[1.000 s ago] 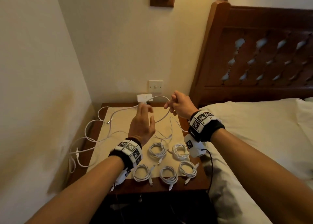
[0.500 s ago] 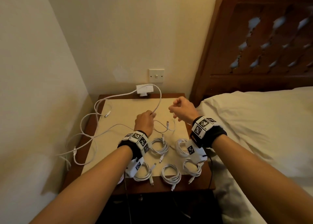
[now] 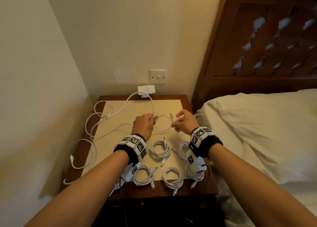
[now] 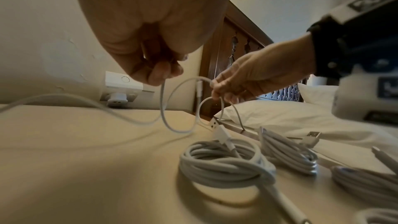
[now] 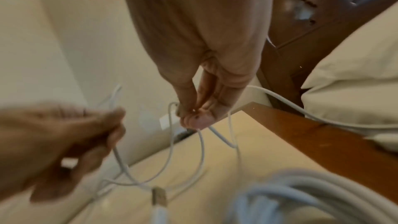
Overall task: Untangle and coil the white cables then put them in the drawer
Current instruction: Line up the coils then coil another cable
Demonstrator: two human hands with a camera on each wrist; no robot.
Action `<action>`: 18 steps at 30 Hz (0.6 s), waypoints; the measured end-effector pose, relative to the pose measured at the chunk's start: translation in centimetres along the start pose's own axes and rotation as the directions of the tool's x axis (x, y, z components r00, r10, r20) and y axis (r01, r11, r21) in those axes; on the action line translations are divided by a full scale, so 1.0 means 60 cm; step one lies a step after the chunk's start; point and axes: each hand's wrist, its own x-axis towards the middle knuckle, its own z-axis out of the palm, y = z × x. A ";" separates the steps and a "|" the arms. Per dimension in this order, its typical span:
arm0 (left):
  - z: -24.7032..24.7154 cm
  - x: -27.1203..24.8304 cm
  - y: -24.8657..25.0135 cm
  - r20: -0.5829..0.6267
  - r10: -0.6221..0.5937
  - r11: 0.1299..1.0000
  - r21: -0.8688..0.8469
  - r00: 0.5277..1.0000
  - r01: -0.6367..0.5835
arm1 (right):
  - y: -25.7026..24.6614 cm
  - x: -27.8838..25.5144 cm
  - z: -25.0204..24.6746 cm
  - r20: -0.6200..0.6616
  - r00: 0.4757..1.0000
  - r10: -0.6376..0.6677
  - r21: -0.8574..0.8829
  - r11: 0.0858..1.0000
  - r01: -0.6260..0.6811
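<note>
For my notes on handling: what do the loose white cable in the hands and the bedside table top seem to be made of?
The loose white cable looks like smooth, matte, rubbery plastic: it bends in soft loops. The bedside table's brown rim looks like polished wood, slightly glossy; its cream inlay is matte, material unclear.

wooden nightstand (image 3: 199,190) bears a cream mat (image 3: 130,110) with coiled cables (image 3: 160,150).

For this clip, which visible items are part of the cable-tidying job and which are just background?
Part of the job:
- loose white cable, held by the left hand and right hand
- other loose cables trailing off the table's left edge
- coiled cables on the bedside table

Just lying about:
- white adapter
- wall switch
- pillow
- headboard
</note>
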 end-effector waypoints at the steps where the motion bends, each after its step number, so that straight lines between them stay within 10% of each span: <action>1: -0.002 -0.004 -0.001 0.015 0.006 1.000 0.013 1.000 -0.006 | -0.007 0.000 -0.004 -0.042 0.999 0.001 0.056 0.998 0.001; 10: -0.153 -0.033 0.089 -0.232 0.186 0.983 0.059 0.955 -0.177 | -0.041 -0.001 -0.007 -0.178 0.983 -0.032 -0.076 0.997 0.019; 18: -0.434 -0.056 0.273 -0.399 0.330 0.932 0.281 0.855 -0.229 | -0.251 -0.091 -0.050 -0.211 0.896 -0.390 -0.008 0.918 0.397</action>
